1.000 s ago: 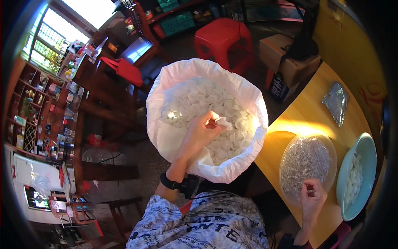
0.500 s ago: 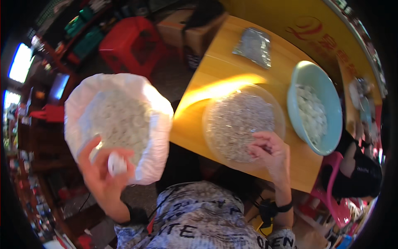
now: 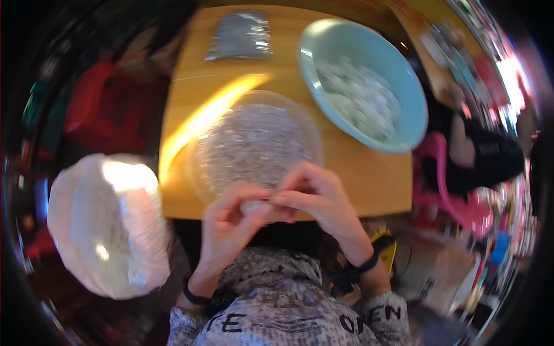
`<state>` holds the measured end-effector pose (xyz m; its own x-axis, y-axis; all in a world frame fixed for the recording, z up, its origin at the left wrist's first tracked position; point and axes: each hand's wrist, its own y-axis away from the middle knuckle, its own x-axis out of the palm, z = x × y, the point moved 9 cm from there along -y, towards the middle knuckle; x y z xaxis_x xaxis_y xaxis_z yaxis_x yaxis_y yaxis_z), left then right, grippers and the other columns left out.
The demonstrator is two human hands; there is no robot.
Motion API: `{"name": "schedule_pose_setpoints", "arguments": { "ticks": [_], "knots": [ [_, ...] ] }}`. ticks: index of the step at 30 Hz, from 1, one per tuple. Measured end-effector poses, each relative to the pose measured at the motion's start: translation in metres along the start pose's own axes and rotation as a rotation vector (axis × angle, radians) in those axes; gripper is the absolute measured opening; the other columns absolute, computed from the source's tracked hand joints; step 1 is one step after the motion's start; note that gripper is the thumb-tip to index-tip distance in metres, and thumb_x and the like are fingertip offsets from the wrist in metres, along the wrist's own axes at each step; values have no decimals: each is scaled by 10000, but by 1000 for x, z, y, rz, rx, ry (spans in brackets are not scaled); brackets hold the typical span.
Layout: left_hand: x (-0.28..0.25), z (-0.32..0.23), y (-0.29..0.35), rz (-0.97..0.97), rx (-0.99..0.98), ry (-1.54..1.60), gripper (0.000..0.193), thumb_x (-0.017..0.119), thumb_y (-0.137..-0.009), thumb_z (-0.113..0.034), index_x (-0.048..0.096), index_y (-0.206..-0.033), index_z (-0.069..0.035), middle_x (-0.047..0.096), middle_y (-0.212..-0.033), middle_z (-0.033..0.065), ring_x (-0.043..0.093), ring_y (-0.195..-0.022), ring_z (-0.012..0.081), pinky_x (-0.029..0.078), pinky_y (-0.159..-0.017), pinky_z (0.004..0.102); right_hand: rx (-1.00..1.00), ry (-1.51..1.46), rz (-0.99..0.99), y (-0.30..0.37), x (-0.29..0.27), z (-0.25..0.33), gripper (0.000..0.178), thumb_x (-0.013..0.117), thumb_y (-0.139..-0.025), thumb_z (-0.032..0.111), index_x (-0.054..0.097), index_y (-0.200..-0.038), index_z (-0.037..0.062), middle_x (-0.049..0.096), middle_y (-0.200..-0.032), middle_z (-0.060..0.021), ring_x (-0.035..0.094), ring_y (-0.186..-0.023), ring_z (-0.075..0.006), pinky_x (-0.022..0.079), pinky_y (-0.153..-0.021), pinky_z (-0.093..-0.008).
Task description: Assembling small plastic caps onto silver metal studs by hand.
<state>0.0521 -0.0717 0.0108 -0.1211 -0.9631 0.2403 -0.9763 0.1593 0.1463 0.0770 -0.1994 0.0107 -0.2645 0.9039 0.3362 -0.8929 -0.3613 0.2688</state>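
Over the near edge of the table, my two hands meet in front of my body. In my left hand (image 3: pixel 227 224) a small white rounded piece (image 3: pixel 251 206) is pinched between thumb and fingers. The fingertips of my right hand (image 3: pixel 318 199) are pressed together at that piece; what they hold is too small and blurred to make out. Just beyond both hands stands a clear round bowl (image 3: pixel 314 135) heaped with small greyish, shiny bits. At my left is an open white plastic-lined container (image 3: pixel 64 210), its contents blurred.
A pale blue basin (image 3: pixel 309 63) of white pieces stands at the table's far right. A silvery-grey plastic packet (image 3: pixel 241 36) lies on the wooden table (image 3: pixel 375 187). Left of the table is a red stool (image 3: pixel 101 109). A person in black (image 3: pixel 493 155) sits by a pink chair (image 3: pixel 441 167) on the right.
My left hand has moved right, from over the white-lined container to my right hand, carrying the white piece. My right hand has left the bowl's contents. The view has swung right.
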Motion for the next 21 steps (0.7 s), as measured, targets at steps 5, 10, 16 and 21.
{"name": "schedule_pose_setpoints", "arguments": {
  "ticks": [5, 10, 16, 21],
  "knots": [
    [-24, -12, 3, -6, 234, -148, 112, 570, -888, -140, 579, -932, -37, 556, -971, 95, 503, -635, 114, 442, -550, 221, -179, 22, 19, -4, 22, 6, 158, 668, -832, 93, 539, -804, 5, 581, -638, -39, 558, -569, -80, 437, -474, -207],
    [-59, 7, 5, -43, 121, -30, 304, 527, -914, -267, 503, -1134, -58, 524, -1204, 120, 504, -1138, 241, 390, -981, 381, -651, -19, -126, 21, 36, 24, 151, 639, -796, 62, 524, -814, -34, 612, -667, -137, 613, -582, -229, 479, -559, -309],
    [-67, 11, 1, -17, 113, 174, 297, 503, -927, -274, 495, -1155, -84, 516, -1211, 104, 484, -1160, 219, 378, -1002, 358, -712, -17, -195, 32, 33, 27, 161, 646, -788, 78, 532, -795, -36, 604, -683, -164, 611, -631, -292, 469, -585, -344],
    [-69, 5, 6, -242, 97, 112, 278, 496, -936, -267, 502, -1149, -88, 532, -1175, 82, 492, -1142, 189, 396, -980, 343, -638, -16, -240, 24, 32, 24, 186, 711, -708, 71, 571, -729, -50, 602, -656, -188, 608, -613, -309, 472, -588, -352]
  ]
}}
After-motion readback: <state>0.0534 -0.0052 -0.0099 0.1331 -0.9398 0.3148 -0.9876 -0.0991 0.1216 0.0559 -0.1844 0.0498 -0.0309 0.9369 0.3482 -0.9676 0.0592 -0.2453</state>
